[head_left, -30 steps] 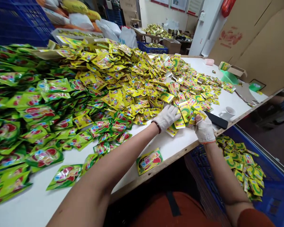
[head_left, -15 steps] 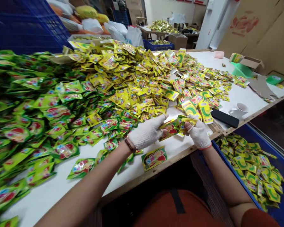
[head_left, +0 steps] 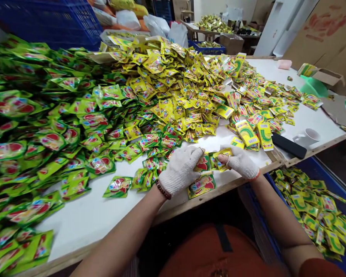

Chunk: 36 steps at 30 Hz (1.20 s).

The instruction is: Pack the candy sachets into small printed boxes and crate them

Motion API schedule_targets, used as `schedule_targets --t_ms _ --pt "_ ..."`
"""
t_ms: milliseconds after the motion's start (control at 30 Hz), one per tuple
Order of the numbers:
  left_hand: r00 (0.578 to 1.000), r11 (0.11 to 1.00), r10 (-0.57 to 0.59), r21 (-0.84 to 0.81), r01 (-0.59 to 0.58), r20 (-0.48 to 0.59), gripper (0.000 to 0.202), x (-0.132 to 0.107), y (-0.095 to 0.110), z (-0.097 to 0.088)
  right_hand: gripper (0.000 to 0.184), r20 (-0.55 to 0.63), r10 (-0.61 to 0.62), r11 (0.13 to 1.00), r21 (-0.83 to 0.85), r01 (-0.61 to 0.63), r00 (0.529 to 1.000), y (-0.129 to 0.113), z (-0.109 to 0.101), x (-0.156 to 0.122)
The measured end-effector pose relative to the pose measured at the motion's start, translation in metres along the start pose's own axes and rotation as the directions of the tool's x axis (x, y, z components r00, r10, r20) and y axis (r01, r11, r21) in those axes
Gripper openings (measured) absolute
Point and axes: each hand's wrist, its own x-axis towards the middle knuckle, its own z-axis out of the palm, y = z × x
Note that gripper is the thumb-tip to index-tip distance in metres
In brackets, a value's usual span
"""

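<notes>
In a white knitted glove, my left hand (head_left: 182,170) is closed on a small printed carton (head_left: 204,164) in yellow, green and red, and partly covers it. My right hand (head_left: 242,162), also gloved with bare fingertips showing, pinches a small yellow-and-green packet (head_left: 223,157) against the carton's right end. Whether the packet is partly inside the carton, I cannot tell. Just below my left hand, another flat printed carton (head_left: 202,185) lies near the table's front edge. Yellow-green cartons (head_left: 248,134) with barcodes lie beyond my right hand.
Green packets (head_left: 95,121) are heaped on the left of the white table (head_left: 83,223), yellow packets (head_left: 161,84) behind. A black phone (head_left: 288,145) and a white mug (head_left: 309,137) stand right. Below the edge sits a blue crate (head_left: 325,173) of filled-looking cartons.
The view has shifted, so the table things appear farther right. My hands have come closer together, with the packet and carton still between them; my left hand now covers more of the carton.
</notes>
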Motion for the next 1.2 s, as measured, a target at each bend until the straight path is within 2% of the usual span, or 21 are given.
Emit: schedule_targets --t_ms 100,200,267,300,367,433,500,667,767,833,933,1000,1067,1133,1167,1200 --pt "0.999 0.999 0.041 0.013 -0.041 0.022 0.057 0.000 0.003 0.000 0.027 -0.030 -0.114 0.983 -0.151 0.109 0.993 -0.003 0.007 0.004" --pt "1.000 1.000 -0.014 -0.013 0.014 -0.001 0.057 -0.002 0.006 0.002 0.019 -0.148 -0.272 0.929 -0.297 0.220 0.951 -0.002 0.025 0.005" --pt "0.997 0.997 -0.077 -0.031 0.076 -0.026 0.057 -0.003 0.007 0.004 0.018 -0.203 -0.319 0.899 -0.374 0.228 0.926 -0.002 0.034 0.004" --pt "0.994 0.994 -0.105 -0.033 0.104 -0.036 0.058 -0.004 0.008 0.004 0.019 -0.192 -0.313 0.895 -0.387 0.221 0.930 -0.003 0.034 0.004" --pt "0.992 0.992 -0.119 -0.036 0.117 -0.043 0.060 -0.004 0.009 0.004 0.018 -0.094 -0.244 0.915 -0.351 0.198 0.965 -0.005 0.029 0.004" --pt "0.995 0.996 -0.080 -0.039 0.078 -0.053 0.062 -0.004 0.009 0.005 0.015 0.033 -0.171 0.943 -0.285 0.174 0.985 -0.008 0.019 0.005" --pt "0.997 0.999 -0.031 -0.030 0.029 -0.066 0.063 -0.003 0.009 0.006 0.013 0.080 -0.163 0.940 -0.291 0.180 0.983 -0.010 0.012 0.005" --pt "0.999 1.000 -0.012 0.000 0.012 -0.052 0.062 -0.002 0.010 0.011 0.003 -0.046 -0.337 0.836 -0.475 0.276 0.940 -0.009 0.022 0.006" --pt "0.998 0.999 -0.043 0.016 0.044 -0.046 0.061 -0.003 0.012 0.011 0.002 0.031 -0.253 0.904 -0.349 0.248 0.967 -0.009 0.021 0.005" --pt "0.995 0.996 -0.079 0.033 0.081 -0.057 0.059 -0.003 0.013 0.010 0.009 0.061 -0.190 0.936 -0.290 0.200 0.980 -0.010 0.016 0.003" --pt "0.994 0.995 -0.095 0.036 0.097 -0.056 0.060 -0.001 0.016 0.008 0.015 -0.030 -0.227 0.921 -0.330 0.205 0.973 -0.010 0.012 0.000" --pt "0.996 0.997 -0.077 0.023 0.078 -0.051 0.062 -0.001 0.017 0.009 0.015 -0.051 -0.242 0.919 -0.332 0.212 0.969 -0.010 0.016 -0.002" --pt "0.997 0.998 -0.056 0.012 0.057 -0.054 0.064 -0.004 0.016 0.010 0.016 0.021 -0.173 0.945 -0.276 0.172 0.985 -0.011 0.021 -0.004" --pt "0.997 0.999 -0.033 -0.004 0.032 -0.065 0.064 -0.010 0.015 0.009 0.018 0.200 -0.047 0.984 -0.160 0.080 0.979 -0.014 0.024 -0.006" --pt "0.997 1.000 -0.020 -0.014 0.019 -0.074 0.065 -0.013 0.014 0.008 0.020 0.319 0.010 0.996 -0.083 0.017 0.948 -0.016 0.025 -0.008" --pt "0.996 1.000 -0.005 -0.023 0.003 -0.084 0.064 -0.018 0.013 0.006 0.022 0.443 0.047 0.999 -0.006 -0.050 0.895 -0.017 0.026 -0.010"
